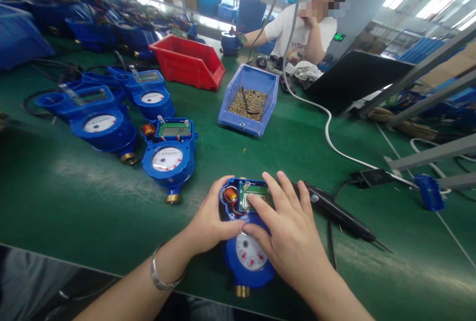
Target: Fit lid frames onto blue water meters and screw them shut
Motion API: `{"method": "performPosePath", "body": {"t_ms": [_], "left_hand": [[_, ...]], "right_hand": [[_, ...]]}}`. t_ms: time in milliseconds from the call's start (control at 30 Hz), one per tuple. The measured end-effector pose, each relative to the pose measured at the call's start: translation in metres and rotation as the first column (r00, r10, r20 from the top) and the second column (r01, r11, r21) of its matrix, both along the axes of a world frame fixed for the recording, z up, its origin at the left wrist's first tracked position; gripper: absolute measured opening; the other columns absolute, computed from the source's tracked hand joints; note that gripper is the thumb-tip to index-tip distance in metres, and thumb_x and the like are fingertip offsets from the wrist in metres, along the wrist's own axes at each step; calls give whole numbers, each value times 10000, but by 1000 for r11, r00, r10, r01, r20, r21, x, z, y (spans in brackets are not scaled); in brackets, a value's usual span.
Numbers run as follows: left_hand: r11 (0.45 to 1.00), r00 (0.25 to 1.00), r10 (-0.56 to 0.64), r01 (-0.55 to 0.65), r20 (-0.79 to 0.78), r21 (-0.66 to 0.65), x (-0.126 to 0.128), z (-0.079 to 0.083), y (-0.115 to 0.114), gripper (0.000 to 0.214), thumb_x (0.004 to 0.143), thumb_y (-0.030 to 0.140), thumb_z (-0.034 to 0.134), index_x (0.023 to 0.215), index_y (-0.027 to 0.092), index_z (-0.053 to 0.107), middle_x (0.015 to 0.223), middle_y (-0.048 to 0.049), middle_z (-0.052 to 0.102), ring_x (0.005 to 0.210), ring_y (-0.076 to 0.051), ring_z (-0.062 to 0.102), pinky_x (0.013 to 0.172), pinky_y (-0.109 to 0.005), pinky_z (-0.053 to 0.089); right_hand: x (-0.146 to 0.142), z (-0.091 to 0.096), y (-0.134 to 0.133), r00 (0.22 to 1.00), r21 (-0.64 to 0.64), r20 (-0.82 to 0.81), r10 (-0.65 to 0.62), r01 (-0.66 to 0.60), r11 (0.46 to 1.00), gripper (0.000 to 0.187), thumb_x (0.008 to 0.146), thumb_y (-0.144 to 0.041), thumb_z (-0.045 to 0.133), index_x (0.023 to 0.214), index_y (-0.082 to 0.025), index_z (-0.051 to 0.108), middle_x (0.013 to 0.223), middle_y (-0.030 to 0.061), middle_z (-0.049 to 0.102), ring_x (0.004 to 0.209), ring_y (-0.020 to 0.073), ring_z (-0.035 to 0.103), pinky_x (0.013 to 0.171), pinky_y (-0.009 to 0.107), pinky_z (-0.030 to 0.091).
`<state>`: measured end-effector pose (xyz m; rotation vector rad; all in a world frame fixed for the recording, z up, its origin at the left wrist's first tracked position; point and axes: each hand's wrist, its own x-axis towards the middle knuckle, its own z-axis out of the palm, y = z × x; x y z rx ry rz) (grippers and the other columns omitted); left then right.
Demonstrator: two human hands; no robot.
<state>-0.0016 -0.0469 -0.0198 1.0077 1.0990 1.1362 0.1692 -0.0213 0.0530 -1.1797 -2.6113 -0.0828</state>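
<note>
A blue water meter (247, 274) lies near the table's front edge, its brass fitting toward me. Its upper housing is uncovered, showing a green circuit board with a small display and an orange-wrapped part. My left hand (206, 219) grips the housing's left side, thumb across the middle of the meter. Spread over the meter is my right hand (292, 226), with a fingertip on the display and the thumb by the round dial. A black electric screwdriver (340, 214) lies to the right. Another uncovered water meter (169, 162) sits to the left.
Two covered meters (98, 122) (150, 97) stand further left. Beyond are a red bin (186, 63) and a blue bin (269, 85) holding small brass screws and a hex key. Tiny brass pieces (244, 150) lie on the green table. A white cable (329, 127) crosses it; a person (282, 28) sits opposite.
</note>
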Motion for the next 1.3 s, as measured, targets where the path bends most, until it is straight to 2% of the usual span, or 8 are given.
{"method": "performPosePath", "body": {"t_ms": [367, 533, 700, 800, 900, 1000, 1167, 1300], "left_hand": [[1000, 999, 15, -14, -42, 13, 0, 4, 1, 858, 605, 372, 769, 1294, 154, 308, 1276, -161, 483, 1161, -329, 506, 1023, -466, 383], [999, 996, 34, -32, -88, 20, 0, 6, 1, 858, 591, 397, 770, 1284, 161, 324, 1281, -153, 475, 1174, -338, 491, 1041, -472, 359], [1000, 997, 24, -24, -68, 0, 0, 5, 1, 845, 592, 361, 763, 1286, 163, 323, 1279, -156, 491, 1162, -339, 507, 1033, -482, 370], [1000, 1000, 18, -18, -14, -16, 0, 4, 0, 847, 604, 329, 752, 1305, 166, 305, 1283, -157, 493, 1159, -335, 517, 1026, -480, 383], [999, 1000, 16, -15, 8, -29, 1, 4, 0, 847, 599, 318, 752, 1304, 169, 307, 1265, -152, 504, 1145, -336, 528, 1016, -481, 393], [999, 1000, 16, -15, 9, -36, 1, 5, 1, 853, 590, 324, 753, 1301, 165, 308, 1260, -154, 502, 1141, -340, 526, 1012, -486, 396], [999, 999, 35, -36, -17, -18, 2, 4, 3, 866, 570, 332, 753, 1302, 158, 325, 1311, -162, 455, 1199, -350, 473, 1051, -491, 355], [999, 994, 37, -34, -99, 27, 1, 2, 4, 941, 542, 394, 790, 1330, 154, 335, 1367, -165, 397, 1244, -354, 422, 1083, -492, 318]], "right_hand": [[0, -2, -4, 999, 22, -53, -9, 11, 1000, 272, 854, -384, 572, 1029, -201, 671, 1311, 177, 519, 1254, 383, 423, 992, 669, 279], [-1, -2, -1, 999, -41, -36, 2, -4, 999, 316, 824, -378, 615, 1098, -222, 643, 1357, 188, 469, 1287, 403, 374, 984, 688, 258], [0, -10, 1, 957, -171, -289, -37, -14, 985, 226, 858, -350, 541, 998, -196, 627, 1329, 141, 509, 1269, 336, 422, 1046, 629, 246], [-1, -13, 11, 859, -406, -434, -270, 81, 910, 316, 811, -345, 527, 1068, -165, 558, 1343, 156, 482, 1257, 296, 444, 1039, 531, 351], [-7, -11, 24, 816, -653, -355, -456, 133, 746, 500, 723, -292, 531, 1201, -149, 497, 1303, 146, 512, 1205, 281, 492, 994, 470, 417], [-16, -6, 32, 793, -783, -292, -535, 124, 610, 448, 705, -286, 533, 1134, -159, 534, 1114, 106, 612, 989, 247, 603, 871, 420, 486], [-25, -4, 33, 752, -748, -272, -600, 228, 624, 355, 675, -427, 576, 914, -164, 587, 887, 74, 650, 814, 244, 609, 786, 414, 485], [-16, -9, 40, 694, -836, -326, -643, 106, 539, 438, 663, -484, 556, 975, -181, 607, 894, 74, 670, 785, 248, 626, 722, 382, 502]]}}
